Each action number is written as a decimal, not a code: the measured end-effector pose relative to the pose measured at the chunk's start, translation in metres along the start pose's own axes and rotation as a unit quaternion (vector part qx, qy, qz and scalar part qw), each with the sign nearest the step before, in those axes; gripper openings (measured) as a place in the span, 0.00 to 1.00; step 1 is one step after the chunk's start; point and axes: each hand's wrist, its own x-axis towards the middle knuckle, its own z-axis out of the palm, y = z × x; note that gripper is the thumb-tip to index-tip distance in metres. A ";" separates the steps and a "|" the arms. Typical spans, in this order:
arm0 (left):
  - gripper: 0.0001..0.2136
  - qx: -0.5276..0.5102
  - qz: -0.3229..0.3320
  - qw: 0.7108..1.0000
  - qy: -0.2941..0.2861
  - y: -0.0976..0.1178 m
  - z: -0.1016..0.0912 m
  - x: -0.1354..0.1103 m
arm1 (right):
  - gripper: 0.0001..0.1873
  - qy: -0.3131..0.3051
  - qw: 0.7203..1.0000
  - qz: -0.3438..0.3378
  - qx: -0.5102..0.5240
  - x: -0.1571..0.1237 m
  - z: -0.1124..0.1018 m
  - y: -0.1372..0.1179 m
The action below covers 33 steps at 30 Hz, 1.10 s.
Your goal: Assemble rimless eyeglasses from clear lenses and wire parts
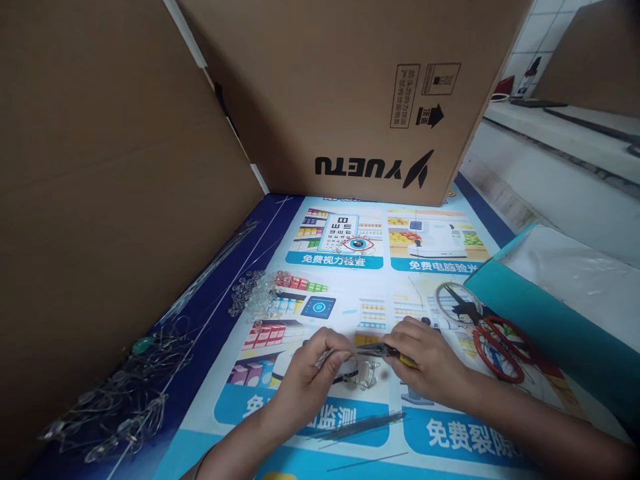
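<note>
My left hand (pixel 313 370) is closed in a pinch on a thin wire piece with clear beads (pixel 361 377) that hangs just above the printed poster (pixel 345 267). My right hand (pixel 431 360) is wrapped round small pliers with yellow handles (pixel 385 351). The pliers' jaws point left and meet the wire beside my left fingertips. Both hands hover close together over the lower middle of the poster.
Red-handled scissors (pixel 493 343) and a wire coil (pixel 453 300) lie at right beside a teal sheet (pixel 550 320). A heap of clear beads (pixel 253 293) lies upper left. Bent wire pieces (pixel 125 393) pile at left. Straight wires (pixel 360 423) lie near me. Cardboard boxes (pixel 350 93) wall off back and left.
</note>
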 end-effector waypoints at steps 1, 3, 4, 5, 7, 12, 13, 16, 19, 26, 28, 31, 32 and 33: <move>0.05 0.000 0.009 1.000 -0.008 0.000 -0.001 0.001 | 0.11 -0.010 1.000 0.003 0.016 0.001 -0.001 0.000; 0.05 0.001 0.022 0.999 -0.024 -0.001 -0.002 0.002 | 0.09 -0.038 0.998 0.010 0.049 0.003 -0.004 -0.002; 0.05 0.001 0.028 0.999 -0.030 -0.001 -0.003 0.003 | 0.09 -0.053 0.996 0.013 0.064 0.004 -0.005 -0.003; 0.05 0.000 0.034 0.999 -0.038 -0.001 -0.003 0.003 | 0.08 -0.067 0.995 0.014 0.077 0.005 -0.007 -0.004; 0.05 -0.006 0.046 0.997 -0.054 -0.001 -0.004 0.004 | 0.06 -0.087 0.991 0.015 0.096 0.007 -0.009 -0.005; 0.05 -0.012 0.065 0.994 -0.086 -0.003 -0.005 0.005 | 0.08 -0.110 0.987 0.014 0.116 0.008 -0.012 -0.007; 0.05 -0.016 0.069 0.994 -0.088 -0.003 -0.006 0.005 | 0.09 -0.113 0.986 0.015 0.119 0.008 -0.013 -0.007; 0.06 -0.032 0.087 0.991 -0.093 -0.006 -0.006 0.005 | 0.08 -0.121 0.985 0.014 0.123 0.009 -0.014 -0.008; 0.05 -0.047 0.122 0.987 -0.096 -0.008 -0.006 0.005 | 0.09 -0.125 0.984 0.005 0.129 0.009 -0.013 -0.009; 0.06 -0.052 0.137 0.985 -0.094 -0.006 -0.005 0.003 | 0.10 -0.120 0.983 0.002 0.137 0.008 -0.012 -0.011; 0.05 -0.053 0.133 0.985 -0.096 -0.006 -0.005 0.003 | 0.10 -0.120 0.984 0.003 0.131 0.008 -0.011 -0.011; 0.05 -0.049 0.105 0.989 -0.089 -0.007 -0.005 0.004 | 0.10 -0.123 0.985 0.013 0.117 0.006 -0.008 -0.011; 0.05 -0.048 0.083 0.992 -0.081 -0.007 -0.005 0.004 | 0.09 -0.124 0.986 0.021 0.110 0.006 -0.007 -0.010; 0.04 -0.052 0.053 0.995 -0.071 -0.007 -0.004 0.004 | 0.09 -0.123 0.987 0.031 0.101 0.006 -0.006 -0.008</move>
